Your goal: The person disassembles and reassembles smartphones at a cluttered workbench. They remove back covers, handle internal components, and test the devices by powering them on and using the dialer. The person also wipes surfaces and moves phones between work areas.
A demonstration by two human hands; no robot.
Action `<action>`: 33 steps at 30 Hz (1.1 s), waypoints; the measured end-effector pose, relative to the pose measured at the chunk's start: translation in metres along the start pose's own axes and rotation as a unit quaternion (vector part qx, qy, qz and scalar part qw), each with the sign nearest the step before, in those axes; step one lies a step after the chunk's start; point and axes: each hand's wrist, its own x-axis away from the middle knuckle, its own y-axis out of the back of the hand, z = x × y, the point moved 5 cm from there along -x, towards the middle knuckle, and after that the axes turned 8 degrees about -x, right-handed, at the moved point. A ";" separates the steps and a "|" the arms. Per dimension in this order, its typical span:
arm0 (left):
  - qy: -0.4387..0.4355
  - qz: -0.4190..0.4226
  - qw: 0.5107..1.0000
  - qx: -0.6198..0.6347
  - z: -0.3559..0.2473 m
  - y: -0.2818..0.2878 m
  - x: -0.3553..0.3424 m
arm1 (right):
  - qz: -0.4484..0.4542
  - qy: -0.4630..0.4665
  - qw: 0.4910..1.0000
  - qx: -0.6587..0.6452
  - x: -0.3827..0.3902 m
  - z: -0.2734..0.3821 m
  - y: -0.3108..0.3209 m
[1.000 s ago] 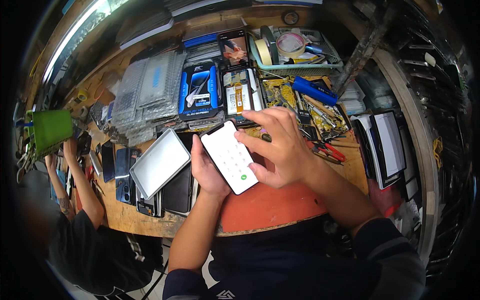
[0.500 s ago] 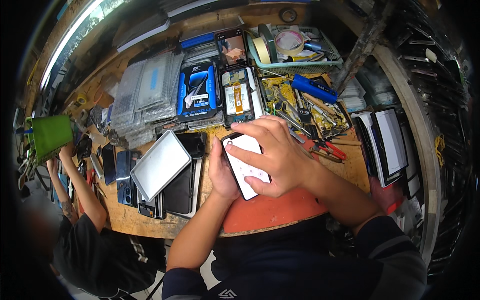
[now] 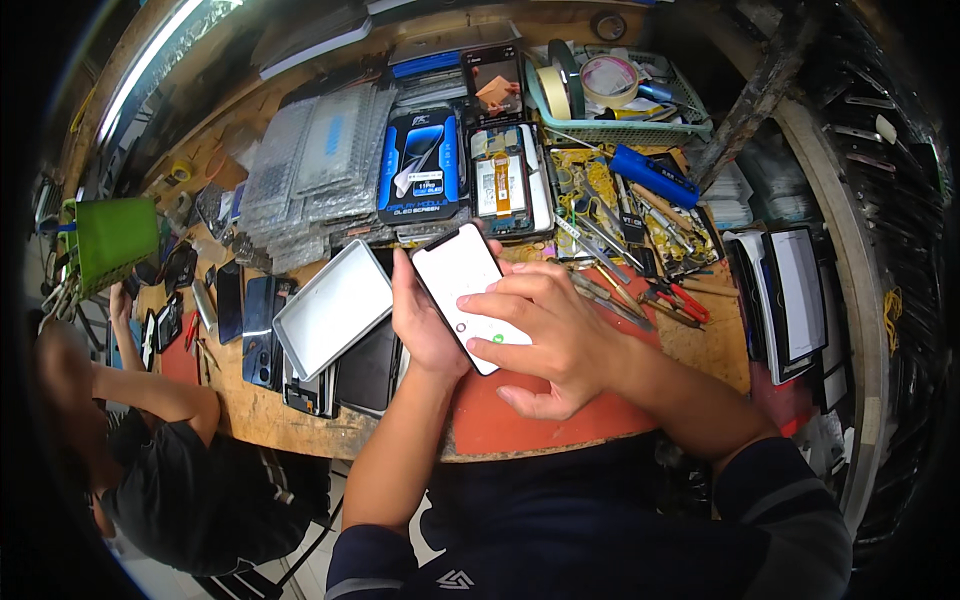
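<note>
A smartphone (image 3: 455, 265) with a bright white screen lies tilted in my left hand (image 3: 428, 330), whose thumb runs along its left edge and whose fingertips show past the far right edge. My right hand (image 3: 555, 335) is over the lower part of the screen with its fingers apart. Its index and middle fingertips are at the glass, near small round marks, one of them green; whether they press cannot be told. Both hands are above a red mat (image 3: 520, 415). Beyond them lies an opened phone (image 3: 497, 180) with its battery and an orange ribbon cable showing.
A shallow white tray (image 3: 335, 310) rests on phone parts at left. Behind are a blue-and-black screen box (image 3: 420, 160), bubble-wrapped packs (image 3: 310, 165) and a tape basket (image 3: 640, 125). Red-handled pliers (image 3: 675, 300) and a blue screwdriver (image 3: 655, 175) lie right. A co-worker (image 3: 170, 440) sits left.
My right fingertips have moved from the top of the screen to its lower part. The phone has shifted up and left in view. The co-worker's near arm has bent away from the green basket.
</note>
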 end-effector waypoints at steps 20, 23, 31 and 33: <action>-0.012 0.011 0.996 0.088 0.001 0.016 -0.008 | 0.030 -0.019 0.996 0.079 -0.010 -0.004 0.011; 0.000 0.022 0.996 0.085 0.003 0.015 -0.007 | -0.002 -0.061 0.990 0.129 -0.008 -0.008 0.013; -0.001 0.059 0.993 0.103 0.002 0.008 -0.005 | -0.039 -0.032 0.990 0.130 -0.007 -0.004 0.014; 0.002 0.002 0.998 0.060 0.001 0.010 -0.005 | -0.081 -0.039 0.983 0.160 -0.005 -0.007 0.021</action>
